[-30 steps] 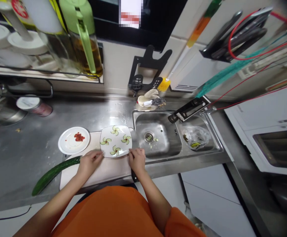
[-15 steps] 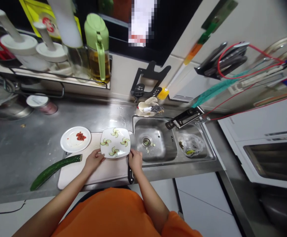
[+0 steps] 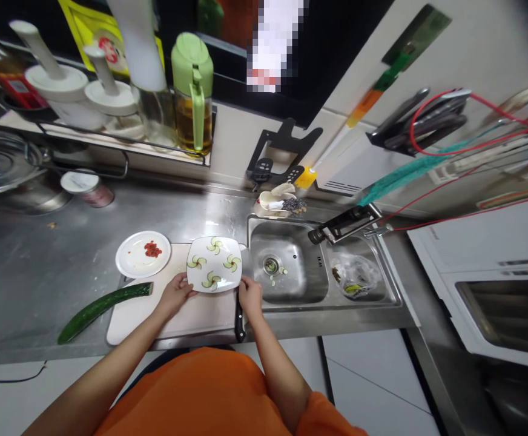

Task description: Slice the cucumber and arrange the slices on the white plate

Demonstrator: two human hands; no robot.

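Between my two hands is a squarish white plate (image 3: 214,264), with several pinwheels of thin cucumber slices (image 3: 214,245) on it and small red bits at their centres. My left hand (image 3: 176,295) pinches its lower left edge, and my right hand (image 3: 250,297) grips the lower right edge. Under the plate lies a pale cutting board (image 3: 200,320). A knife with a black handle (image 3: 240,326) rests along the board's right side, its blade mostly hidden. To the left are a cut cucumber (image 3: 103,307) and a round white plate (image 3: 132,266) holding chopped red pieces (image 3: 153,249).
Right of the board is a steel sink (image 3: 291,293) with scraps near its drain; a plastic bag (image 3: 357,275) sits in the smaller basin. A pot (image 3: 14,181), a can (image 3: 89,189) and a rack with an oil bottle (image 3: 194,97) stand behind. A faucet (image 3: 346,224) juts over the sink.
The view has shifted slightly, so the background sits a little further right. Both hands keep their hold on the plate, which has hardly moved over the board.
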